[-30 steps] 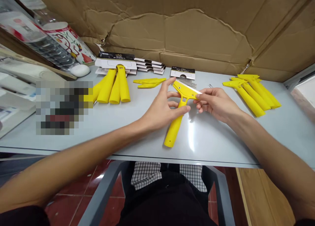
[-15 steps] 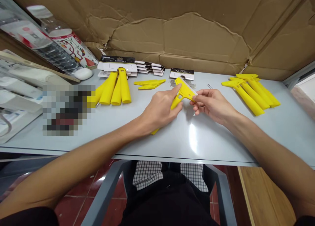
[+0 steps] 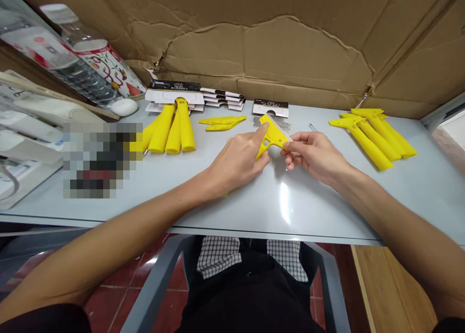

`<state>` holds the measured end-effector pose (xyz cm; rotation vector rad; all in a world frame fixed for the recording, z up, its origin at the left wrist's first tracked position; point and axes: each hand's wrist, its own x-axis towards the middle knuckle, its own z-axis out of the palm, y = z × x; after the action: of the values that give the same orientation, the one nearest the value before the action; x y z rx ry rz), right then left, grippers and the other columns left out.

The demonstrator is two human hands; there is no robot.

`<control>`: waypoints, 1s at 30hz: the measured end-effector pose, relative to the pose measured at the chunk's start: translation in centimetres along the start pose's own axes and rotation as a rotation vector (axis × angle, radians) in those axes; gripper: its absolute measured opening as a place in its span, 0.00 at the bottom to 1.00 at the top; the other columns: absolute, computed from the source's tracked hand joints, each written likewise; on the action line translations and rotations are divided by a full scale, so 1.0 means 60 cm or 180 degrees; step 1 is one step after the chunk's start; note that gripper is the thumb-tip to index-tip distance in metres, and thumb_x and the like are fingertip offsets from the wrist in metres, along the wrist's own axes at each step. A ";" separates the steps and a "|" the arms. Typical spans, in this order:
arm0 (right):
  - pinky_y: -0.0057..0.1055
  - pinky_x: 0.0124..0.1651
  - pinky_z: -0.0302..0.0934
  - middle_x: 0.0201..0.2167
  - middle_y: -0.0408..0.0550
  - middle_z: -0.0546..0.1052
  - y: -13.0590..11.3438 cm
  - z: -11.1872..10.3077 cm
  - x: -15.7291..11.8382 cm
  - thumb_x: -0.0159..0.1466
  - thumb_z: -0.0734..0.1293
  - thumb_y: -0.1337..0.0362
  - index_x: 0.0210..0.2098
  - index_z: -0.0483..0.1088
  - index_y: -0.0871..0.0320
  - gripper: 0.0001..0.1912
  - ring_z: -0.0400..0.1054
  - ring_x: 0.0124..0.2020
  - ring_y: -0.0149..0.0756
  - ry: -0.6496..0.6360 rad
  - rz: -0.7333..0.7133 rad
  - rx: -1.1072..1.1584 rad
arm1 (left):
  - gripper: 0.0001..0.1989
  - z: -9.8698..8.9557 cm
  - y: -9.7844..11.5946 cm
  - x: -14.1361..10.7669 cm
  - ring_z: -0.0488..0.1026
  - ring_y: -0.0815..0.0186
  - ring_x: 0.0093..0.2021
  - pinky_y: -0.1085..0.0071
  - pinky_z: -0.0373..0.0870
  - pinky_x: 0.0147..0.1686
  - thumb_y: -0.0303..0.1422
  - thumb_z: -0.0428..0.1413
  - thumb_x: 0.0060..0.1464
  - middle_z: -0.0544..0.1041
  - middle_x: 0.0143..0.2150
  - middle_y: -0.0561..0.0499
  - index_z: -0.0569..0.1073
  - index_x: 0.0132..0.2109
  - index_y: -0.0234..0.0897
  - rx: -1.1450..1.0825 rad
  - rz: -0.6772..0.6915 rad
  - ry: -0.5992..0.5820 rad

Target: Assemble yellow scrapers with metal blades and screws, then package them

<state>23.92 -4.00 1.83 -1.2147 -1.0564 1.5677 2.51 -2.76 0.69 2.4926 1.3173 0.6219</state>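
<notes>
A yellow scraper (image 3: 273, 134) is held between both hands above the table, its wide head tilted down to the right. My left hand (image 3: 240, 161) wraps round its handle, the index finger lying along the head. With thumb and fingers, my right hand (image 3: 312, 154) pinches the lower right corner of the head. A thin pale strip runs along the head's outer edge; I cannot tell whether it is the blade. Just behind the head lie flat metal blades (image 3: 285, 125), partly hidden. Most of the handle is covered by my left hand.
Several yellow scrapers (image 3: 378, 132) lie at right, near a thin metal rod (image 3: 313, 127). At left are yellow handles (image 3: 160, 132) against black-and-white cards (image 3: 174, 95). Flat yellow pieces (image 3: 222, 123) lie mid-table; another card (image 3: 271, 106) is behind the blades. Bottles (image 3: 98, 57) lean far left. Cardboard (image 3: 254, 52) backs the table.
Both hands keep their hold on the scraper, almost still. The whole view has shifted very slightly; nothing was taken up or let go.
</notes>
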 end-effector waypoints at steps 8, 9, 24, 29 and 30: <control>0.29 0.27 0.75 0.30 0.52 0.82 0.003 -0.001 -0.003 0.64 0.78 0.71 0.32 0.74 0.60 0.09 0.74 0.24 0.31 -0.0082 -0.0018 0.0012 | 0.30 0.005 -0.006 -0.003 0.80 0.52 0.46 0.56 0.75 0.52 0.37 0.59 0.64 0.84 0.47 0.40 0.71 0.70 0.34 -0.0032 -0.0054 0.0081; 0.29 0.27 0.75 0.30 0.52 0.82 0.003 -0.001 -0.003 0.64 0.78 0.71 0.32 0.74 0.59 0.09 0.74 0.24 0.31 -0.0084 -0.0017 0.0008 | 0.29 0.006 -0.007 -0.003 0.80 0.52 0.46 0.56 0.75 0.53 0.37 0.58 0.64 0.84 0.47 0.41 0.72 0.69 0.34 -0.0045 -0.0064 0.0093; 0.33 0.27 0.74 0.32 0.50 0.79 -0.028 -0.024 -0.004 0.62 0.80 0.46 0.39 0.76 0.58 0.22 0.74 0.26 0.35 -0.0006 -0.0153 -0.0172 | 0.30 -0.013 0.003 -0.002 0.73 0.67 0.25 0.66 0.76 0.32 0.33 0.64 0.56 0.80 0.37 0.50 0.76 0.66 0.37 -0.1753 -0.0793 -0.0145; 0.34 0.27 0.71 0.32 0.48 0.77 -0.051 -0.057 0.005 0.62 0.77 0.39 0.39 0.75 0.55 0.25 0.72 0.28 0.35 0.0370 -0.0466 -0.0362 | 0.15 -0.017 0.002 0.000 0.63 0.72 0.16 0.75 0.61 0.17 0.33 0.67 0.56 0.69 0.22 0.57 0.77 0.49 0.36 -0.3439 -0.1277 -0.0788; 0.34 0.27 0.70 0.32 0.48 0.76 -0.053 -0.062 0.007 0.62 0.78 0.42 0.38 0.75 0.54 0.23 0.71 0.29 0.35 0.0403 -0.0510 -0.0391 | 0.13 -0.015 -0.001 0.000 0.61 0.73 0.16 0.76 0.60 0.16 0.32 0.67 0.56 0.68 0.20 0.58 0.75 0.46 0.36 -0.3666 -0.1335 -0.0827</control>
<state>27.91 -2.33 4.14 -1.2616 -1.1510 1.3030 2.04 -2.72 1.49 1.2722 0.9140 0.6513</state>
